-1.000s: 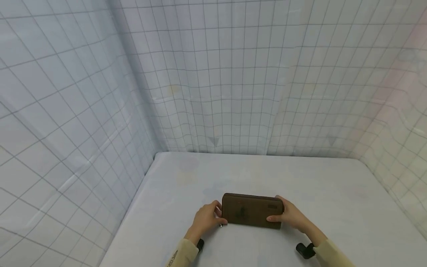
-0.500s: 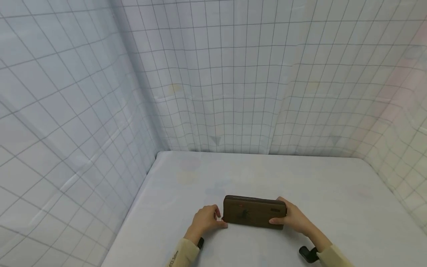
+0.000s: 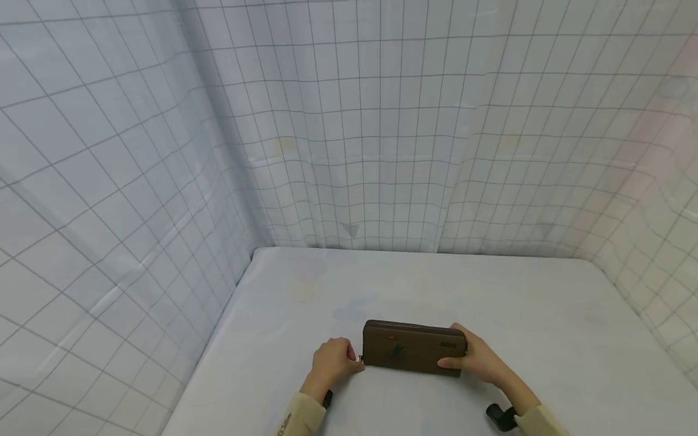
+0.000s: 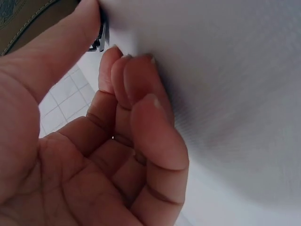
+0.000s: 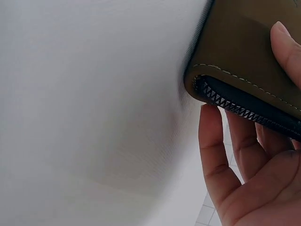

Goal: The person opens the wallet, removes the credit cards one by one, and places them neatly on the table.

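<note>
A long brown zip-around wallet (image 3: 414, 348) stands on its long edge on the white table, its front bearing a dark motif. My right hand (image 3: 480, 360) grips its right end, thumb (image 5: 285, 44) on the front face and fingers behind. Dark zipper teeth (image 5: 230, 106) run along that end in the right wrist view. At the wallet's lower left corner, my left hand (image 3: 329, 363) has its thumb and bent index finger around a small metal zipper pull (image 4: 100, 41). The other left fingers (image 4: 155, 127) are curled below it.
The white-covered table (image 3: 305, 290) extends behind and to both sides of the wallet. White gridded sheets (image 3: 349, 151) hang at its back and sides. A dark wrist device (image 3: 501, 418) sits by the right sleeve.
The left thumb and index finger have drawn closer together around the zipper pull. The wallet has shifted slightly and shows more of its top edge, with the right hand's grip kept.
</note>
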### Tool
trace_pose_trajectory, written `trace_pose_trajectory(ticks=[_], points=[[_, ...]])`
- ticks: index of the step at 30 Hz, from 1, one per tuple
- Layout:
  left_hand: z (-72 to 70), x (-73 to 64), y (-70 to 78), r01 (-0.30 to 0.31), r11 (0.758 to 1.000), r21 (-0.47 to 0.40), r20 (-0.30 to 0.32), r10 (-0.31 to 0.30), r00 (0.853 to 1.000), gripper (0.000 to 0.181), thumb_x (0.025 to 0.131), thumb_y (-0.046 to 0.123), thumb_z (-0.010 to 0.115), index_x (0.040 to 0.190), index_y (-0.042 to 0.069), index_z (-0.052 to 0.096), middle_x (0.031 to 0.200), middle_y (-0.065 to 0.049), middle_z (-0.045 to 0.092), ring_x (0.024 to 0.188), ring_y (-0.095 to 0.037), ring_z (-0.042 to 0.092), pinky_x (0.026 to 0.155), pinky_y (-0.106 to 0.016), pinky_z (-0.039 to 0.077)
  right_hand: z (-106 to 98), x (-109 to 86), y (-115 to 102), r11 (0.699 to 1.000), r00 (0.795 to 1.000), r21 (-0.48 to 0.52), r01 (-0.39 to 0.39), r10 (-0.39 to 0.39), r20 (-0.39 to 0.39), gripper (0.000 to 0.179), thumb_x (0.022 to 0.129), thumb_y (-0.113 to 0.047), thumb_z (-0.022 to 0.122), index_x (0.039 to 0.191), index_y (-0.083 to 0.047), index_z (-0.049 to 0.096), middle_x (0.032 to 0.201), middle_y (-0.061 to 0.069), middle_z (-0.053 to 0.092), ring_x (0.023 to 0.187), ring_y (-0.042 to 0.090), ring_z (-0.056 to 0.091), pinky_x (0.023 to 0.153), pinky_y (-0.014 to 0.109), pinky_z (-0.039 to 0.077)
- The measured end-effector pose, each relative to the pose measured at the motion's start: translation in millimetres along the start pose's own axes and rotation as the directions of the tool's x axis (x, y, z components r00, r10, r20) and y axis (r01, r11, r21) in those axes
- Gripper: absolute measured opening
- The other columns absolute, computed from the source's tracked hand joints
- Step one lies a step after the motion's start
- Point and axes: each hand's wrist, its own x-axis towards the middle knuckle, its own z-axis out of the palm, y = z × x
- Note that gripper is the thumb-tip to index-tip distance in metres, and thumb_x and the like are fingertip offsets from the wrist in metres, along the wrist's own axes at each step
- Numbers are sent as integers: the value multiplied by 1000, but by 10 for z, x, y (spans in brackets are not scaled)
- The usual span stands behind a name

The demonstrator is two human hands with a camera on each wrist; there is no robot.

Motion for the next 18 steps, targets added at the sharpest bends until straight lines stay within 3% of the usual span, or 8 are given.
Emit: trace_pose_trajectory(ticks=[3,9,18], points=[[-20,-22,12,7,1000,-19,0,-7,1000,30,65,29,82,61,16,56,59,8,51,51,-10,44,45,-26,35,7,-1,11,1000,1000,6,21,-21,6,53,72,-42,77,109,-17,48,95,-2,57,90,20,50,78,38,41],[-47,-23,22,4,999,-39,15,-3,1000,26,66,26,82,60,16,58,58,8,52,51,-9,44,44,-26,34,15,-14,24,1000,1000,4,1,-1,-11,59,71,-43,77,115,-18,48,97,-4,57,93,19,50,81,40,42],[-55,1,-7,-49,999,0,75,49,996,28,72,26,76,58,16,54,56,9,46,49,-8,40,44,-23,30,30,-32,35,999,1000,28,30,-30,-4,50,72,-40,77,105,-18,48,92,-1,57,85,18,50,74,35,39]])
